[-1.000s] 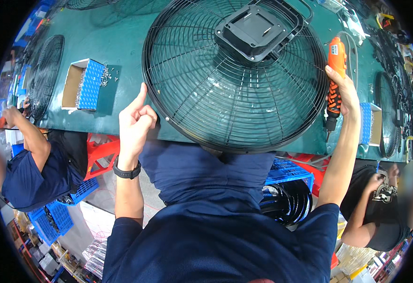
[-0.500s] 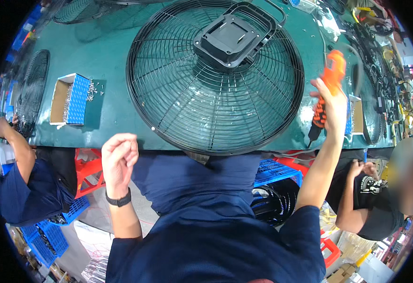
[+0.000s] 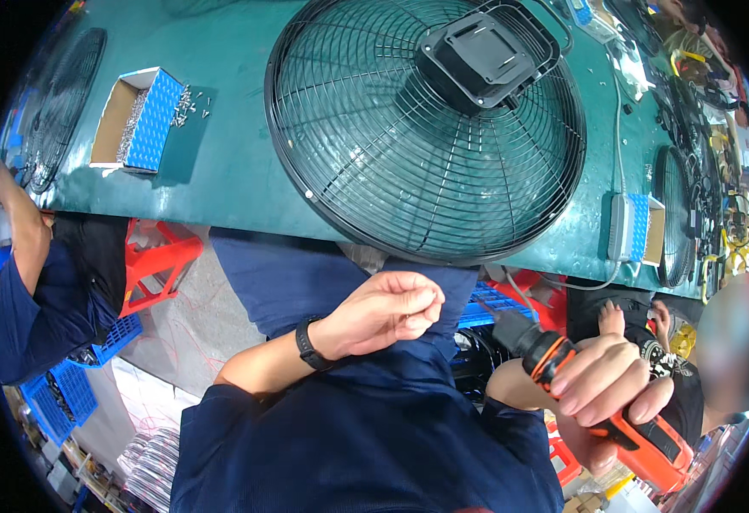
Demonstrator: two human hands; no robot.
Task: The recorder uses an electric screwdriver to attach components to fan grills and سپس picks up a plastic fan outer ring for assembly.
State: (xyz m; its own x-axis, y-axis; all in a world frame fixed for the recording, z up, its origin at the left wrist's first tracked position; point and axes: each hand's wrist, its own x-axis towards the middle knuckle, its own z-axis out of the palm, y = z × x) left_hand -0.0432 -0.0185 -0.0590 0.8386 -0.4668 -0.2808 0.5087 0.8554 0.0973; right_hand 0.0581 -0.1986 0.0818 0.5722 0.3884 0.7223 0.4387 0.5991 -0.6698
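Right hand (image 3: pixel 601 389) wrapped around orange power screwdriver (image 3: pixel 597 402), low by the lap, bit aimed up-left toward the fan guard (image 3: pixel 426 128). Left hand (image 3: pixel 383 312) loosely curled, fingertips pinched; contents not discernible. Guard lies flat on green bench (image 3: pixel 221 171) just beyond both hands, overhanging its near edge. Screw box (image 3: pixel 131 120) far left. Risk: overhanging guard may tip if pressed.
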